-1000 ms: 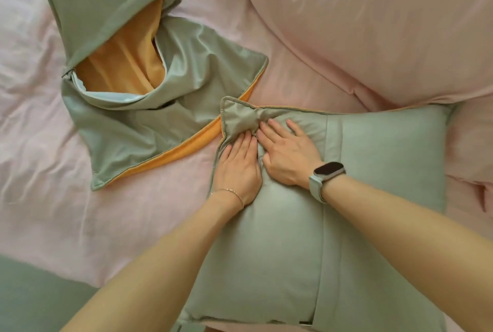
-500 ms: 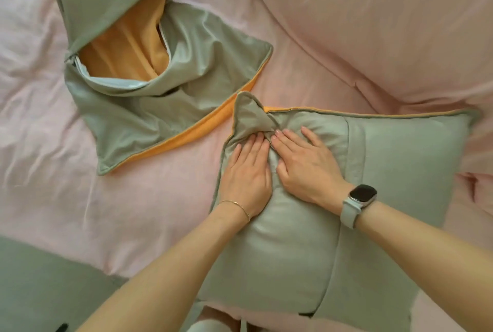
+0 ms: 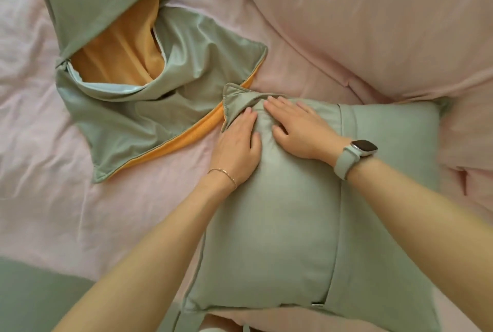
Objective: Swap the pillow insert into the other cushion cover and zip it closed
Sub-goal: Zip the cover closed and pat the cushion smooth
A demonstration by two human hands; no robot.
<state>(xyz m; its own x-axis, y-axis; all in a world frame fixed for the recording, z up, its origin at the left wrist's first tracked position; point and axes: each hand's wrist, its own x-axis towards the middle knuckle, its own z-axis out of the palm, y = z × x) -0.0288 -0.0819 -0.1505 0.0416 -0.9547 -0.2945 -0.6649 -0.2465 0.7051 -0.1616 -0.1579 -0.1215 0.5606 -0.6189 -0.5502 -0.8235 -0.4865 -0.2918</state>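
Cushion point(image 3: 293, 225) under both flat hands

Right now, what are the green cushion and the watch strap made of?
The plump sage-green square cushion looks like soft matte woven cloth, maybe cotton: it creases and dents. The pale grey smartwatch strap looks like smooth rubbery silicone, judging by its even sheen.

Pale pink bed sheet point(image 3: 66, 211) spread across the whole scene, creased and rumpled on the left. Far right, large pink pillow point(image 3: 373, 24), smooth, lying on that sheet, long seam along its near edge. Near left corner, patch of dull green floor point(image 3: 32, 299) beyond the bed's edge. Soft, even daylight throughout, brightest along the far left, only faint shadows in the folds.
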